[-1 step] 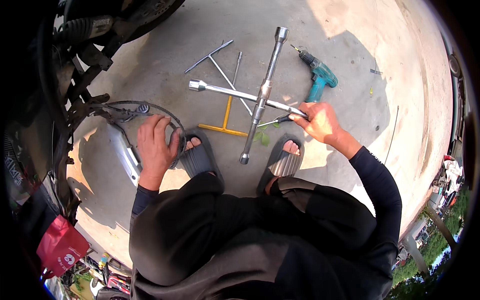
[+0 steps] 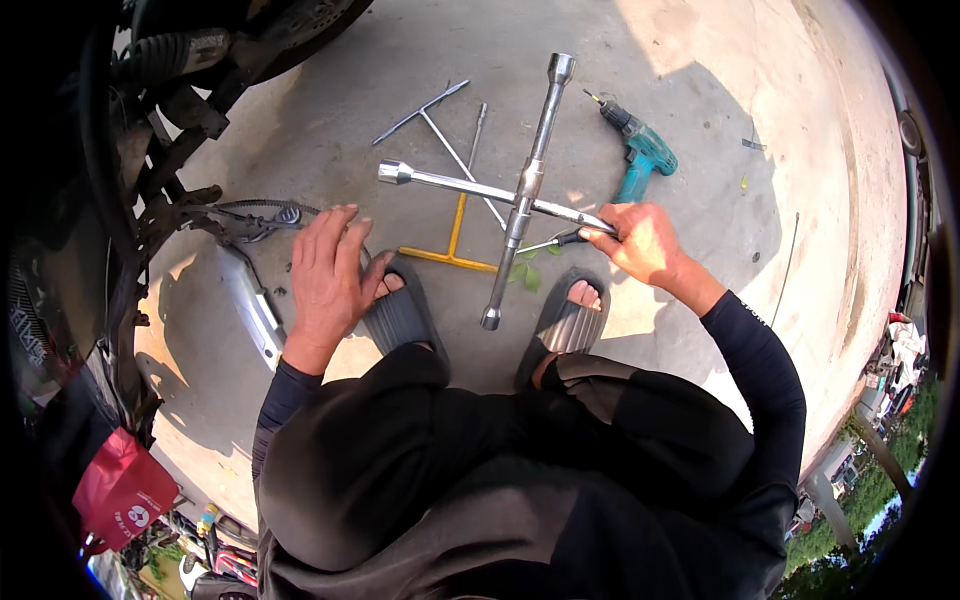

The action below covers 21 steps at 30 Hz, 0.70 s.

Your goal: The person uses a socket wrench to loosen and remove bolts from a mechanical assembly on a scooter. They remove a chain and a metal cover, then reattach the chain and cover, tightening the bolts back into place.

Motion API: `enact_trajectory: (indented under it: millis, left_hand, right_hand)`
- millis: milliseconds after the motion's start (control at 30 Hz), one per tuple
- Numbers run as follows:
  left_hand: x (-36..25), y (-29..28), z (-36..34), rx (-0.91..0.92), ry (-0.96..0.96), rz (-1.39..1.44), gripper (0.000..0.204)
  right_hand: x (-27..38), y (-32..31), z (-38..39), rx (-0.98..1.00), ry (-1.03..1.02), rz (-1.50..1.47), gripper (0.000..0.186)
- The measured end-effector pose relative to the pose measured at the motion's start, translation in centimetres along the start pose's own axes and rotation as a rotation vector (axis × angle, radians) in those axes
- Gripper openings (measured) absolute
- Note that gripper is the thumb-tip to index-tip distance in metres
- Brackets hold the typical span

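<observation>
My right hand (image 2: 645, 243) is closed round one arm of a chrome four-way lug wrench (image 2: 528, 185), raised above the ground between my feet. Its other arms, with sockets at their ends, point away, left and back toward me. My left hand (image 2: 333, 275) hovers at the left with fingers stretched out, over a black ribbed cable (image 2: 262, 204) running from the vehicle frame (image 2: 165, 210). Part of the cable is hidden by that hand, and I cannot tell whether they touch. A combination wrench (image 2: 285, 217) lies close to the left fingers.
Beyond the lug wrench lie a silver T-handle wrench (image 2: 428, 113), a yellow-handled T wrench (image 2: 455, 228) and a teal cordless drill (image 2: 648, 158). A black-handled screwdriver (image 2: 570, 238) lies beneath my right hand. A silver panel (image 2: 252, 305) is at left; a red bag (image 2: 120, 490) hangs lower left.
My left hand has shifted up and to the right, its fingers straighter, and now covers the cable loop that showed beside it. My right hand and the lug wrench stay nearly still.
</observation>
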<state>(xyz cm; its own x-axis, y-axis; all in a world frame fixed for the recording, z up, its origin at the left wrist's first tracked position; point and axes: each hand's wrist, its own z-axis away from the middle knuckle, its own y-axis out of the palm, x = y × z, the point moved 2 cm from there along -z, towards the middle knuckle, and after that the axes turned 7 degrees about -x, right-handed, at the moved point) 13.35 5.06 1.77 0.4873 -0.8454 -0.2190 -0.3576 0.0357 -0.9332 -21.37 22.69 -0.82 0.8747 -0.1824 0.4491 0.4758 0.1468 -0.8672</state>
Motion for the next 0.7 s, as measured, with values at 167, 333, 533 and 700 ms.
enact_trajectory:
  millis: [167,333,533,700]
  left_hand:
    - [-3.9,3.8,-7.9,0.452,0.205,0.231,0.040]
    - [-4.4,6.6,-5.3,0.527,-0.239,0.537,0.036]
    - [-3.5,7.5,-2.4,0.421,-0.564,0.513,0.044]
    - [-3.2,7.7,-1.5,0.377,-0.665,0.547,0.045]
  right_hand:
    - [1.1,-2.4,-1.4,-0.001,-0.145,-0.022,0.030]
    - [-1.7,-5.7,-2.3,-0.304,-0.032,0.009,0.029]
    - [-7.9,-2.4,0.0,-0.238,0.436,-0.401,0.040]
    - [-2.6,-0.4,-1.3,-0.036,0.307,-0.564,0.040]
